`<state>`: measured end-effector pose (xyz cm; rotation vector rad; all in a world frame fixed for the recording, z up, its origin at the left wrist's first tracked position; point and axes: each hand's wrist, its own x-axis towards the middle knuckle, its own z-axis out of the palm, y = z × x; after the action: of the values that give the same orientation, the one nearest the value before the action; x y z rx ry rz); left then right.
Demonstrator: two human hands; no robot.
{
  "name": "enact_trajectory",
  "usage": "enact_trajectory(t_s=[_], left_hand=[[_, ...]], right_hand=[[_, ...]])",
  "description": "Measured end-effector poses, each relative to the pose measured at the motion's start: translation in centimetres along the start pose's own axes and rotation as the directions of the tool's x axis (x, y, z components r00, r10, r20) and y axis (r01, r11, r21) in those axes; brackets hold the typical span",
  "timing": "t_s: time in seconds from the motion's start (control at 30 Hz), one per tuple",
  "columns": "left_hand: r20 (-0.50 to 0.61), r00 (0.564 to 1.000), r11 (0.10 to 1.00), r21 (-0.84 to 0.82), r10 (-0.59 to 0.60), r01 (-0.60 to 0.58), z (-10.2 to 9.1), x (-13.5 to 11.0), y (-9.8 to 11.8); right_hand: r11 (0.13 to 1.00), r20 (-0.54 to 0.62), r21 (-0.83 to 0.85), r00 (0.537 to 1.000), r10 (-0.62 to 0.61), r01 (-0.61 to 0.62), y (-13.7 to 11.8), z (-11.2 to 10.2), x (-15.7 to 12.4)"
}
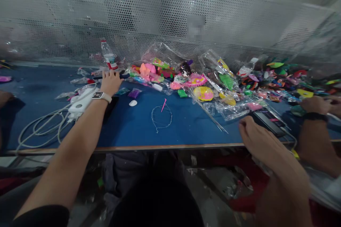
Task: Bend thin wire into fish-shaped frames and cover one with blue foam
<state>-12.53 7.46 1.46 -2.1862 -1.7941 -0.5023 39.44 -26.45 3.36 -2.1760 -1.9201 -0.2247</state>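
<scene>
A dark, long object [124, 76] lies toward the back of the bench [183, 135], left of the middle, partly covered by the left hand [111, 82]. That hand's fingers reach over it; whether its grip is pressed around the object or merely resting on it, I cannot tell. A watch [98, 95] with a pale strap is on the left wrist.

Just behind the fingers stands a red-capped bottle [108, 56]. Beside the left forearm are a white power strip [83, 100] and a coiled cable [39, 133]. Right of the hand lie a purple packet [134, 93] and a white oval piece [133, 103]; farther right, a thin wire loop [163, 127] has a pink stick [163, 105] at its upper part.

The right hand [252, 135] is at the front edge, near a phone [269, 122]; its fingers are curled, their tips hidden, so its grip cannot be judged.

Colourful pieces and clear bags crowd the back, before a perforated metal panel [160, 10]. At far right is another person's hand [315, 105].
</scene>
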Motion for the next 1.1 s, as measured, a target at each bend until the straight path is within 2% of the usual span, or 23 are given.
enact_trajectory(t_s=[0.1,0.17,0.23,0.33,0.43,0.5,0.63,0.67,0.73,0.77,0.93,1.1], left_hand=[[-0.163,0.984,0.995,-0.085,-0.073,0.059,-2.7,-0.3,1.2],[-0.242,0.965,0.987,-0.15,-0.099,0.063,-4.2,-0.5,2.0],[-0.293,0.95,0.977,-0.208,-0.105,0.044,-4.9,-0.7,2.6],[-0.314,0.946,0.964,-0.265,-0.081,-0.005,-4.8,-1.0,3.2],[-0.273,0.96,0.954,-0.299,-0.061,-0.024,-4.1,-1.1,3.6],[-0.244,0.967,0.948,-0.319,-0.071,-0.011,-3.8,-1.2,3.8],[-0.29,0.947,0.934,-0.356,-0.134,0.023,-3.6,-1.2,3.7],[-0.302,0.943,0.933,-0.359,-0.136,0.02,-3.6,-1.2,3.6],[-0.301,0.946,0.934,-0.357,-0.117,0.001,-3.3,-1.1,3.3],[-0.291,0.951,0.935,-0.354,-0.101,-0.009,-3.1,-1.1,3.2],[-0.219,0.975,0.936,-0.349,-0.04,-0.04,-1.7,-0.8,3.4],[-0.195,0.98,0.934,-0.355,-0.034,-0.038,-0.9,-0.9,4.5]], right_hand=[[0.983,-0.079,0.175,0.996,-0.049,0.062,-2.5,-0.6,1.6],[0.947,-0.167,0.286,0.981,-0.098,0.144,-5.0,-0.6,3.7],[0.907,-0.194,0.361,0.969,-0.153,0.215,-7.9,-0.1,6.4],[0.832,-0.107,0.483,0.961,-0.254,0.274,-12.1,1.9,11.0],[0.764,-0.108,0.53,0.923,-0.368,0.367,-15.9,4.8,15.8],[0.749,-0.082,0.523,0.899,-0.43,0.406,-18.1,6.5,18.8],[0.726,0.119,0.52,0.804,-0.583,0.449,-21.8,9.0,24.0],[0.703,0.121,0.527,0.777,-0.618,0.478,-22.5,9.5,25.1],[0.668,0.108,0.497,0.725,-0.681,0.554,-23.7,10.2,27.0],[0.674,0.103,0.46,0.719,-0.687,0.578,-24.2,10.6,27.7],[0.751,0.084,0.299,0.768,-0.635,0.588,-24.6,12.5,29.8],[0.747,0.045,0.395,0.802,-0.596,0.534,-23.0,12.8,28.9]])
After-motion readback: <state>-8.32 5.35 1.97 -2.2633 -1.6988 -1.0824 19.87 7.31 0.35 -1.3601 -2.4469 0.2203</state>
